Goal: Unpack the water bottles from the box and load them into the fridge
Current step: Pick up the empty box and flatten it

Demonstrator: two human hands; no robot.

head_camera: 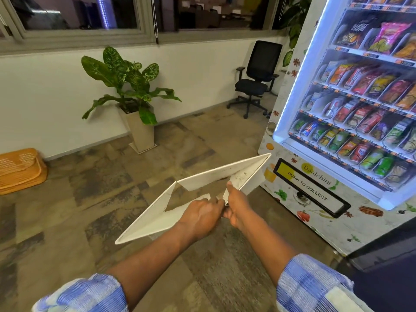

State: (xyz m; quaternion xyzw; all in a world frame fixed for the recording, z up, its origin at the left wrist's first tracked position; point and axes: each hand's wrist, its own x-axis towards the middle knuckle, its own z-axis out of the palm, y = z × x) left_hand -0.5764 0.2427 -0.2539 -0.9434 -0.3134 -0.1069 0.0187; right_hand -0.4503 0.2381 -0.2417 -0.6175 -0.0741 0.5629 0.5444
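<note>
A: Where's the cardboard box (155, 218)?
B: Mid-scene, white and squashed nearly flat, with nothing inside. The left hand (200, 218) and right hand (239, 207) both grip its near edge, close together.
A: Bottles?
B: None in view, and no fridge either. I'd judge unloading finished. A snack vending machine (315, 224) stands right, and a potted plant (129, 86) far left.

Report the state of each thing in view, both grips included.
box: empty, collapsed almost flat, held in the air.
left grip: the left hand, holding the box's near corner.
right grip: the right hand, holding the same corner, thumb on top.
vending machine: lit, shelves stocked.
office chair: unoccupied.
</note>
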